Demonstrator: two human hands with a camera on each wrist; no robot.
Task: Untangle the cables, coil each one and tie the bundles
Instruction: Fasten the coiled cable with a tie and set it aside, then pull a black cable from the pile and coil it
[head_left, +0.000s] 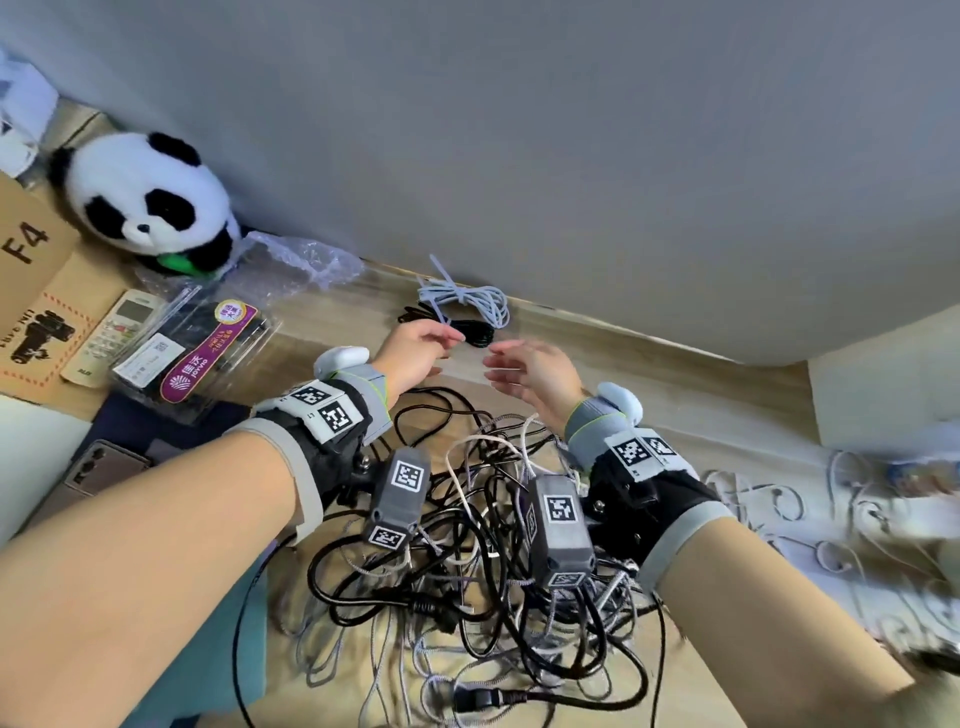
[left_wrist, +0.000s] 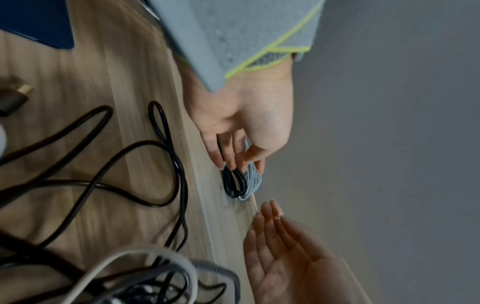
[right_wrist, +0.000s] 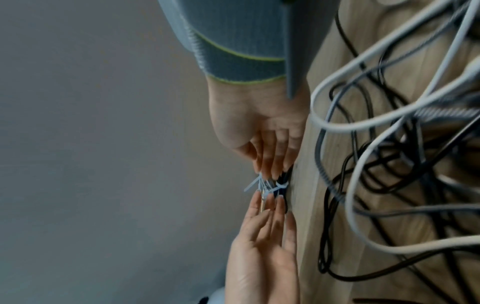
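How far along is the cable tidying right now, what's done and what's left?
Done: a light blue bundle lies coiled and tied by the wall, with a black bundle beside it. In hand: nothing; the left hand and right hand hover open near the black bundle. Left: the big tangle of cables on the wooden surface is unsorted.

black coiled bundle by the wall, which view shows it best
The left wrist view: the black coiled bundle shows its loops clearly beyond the left hand. The head view shows it small and partly hidden by the hands; the right wrist view shows only a blurred sliver with its tie.
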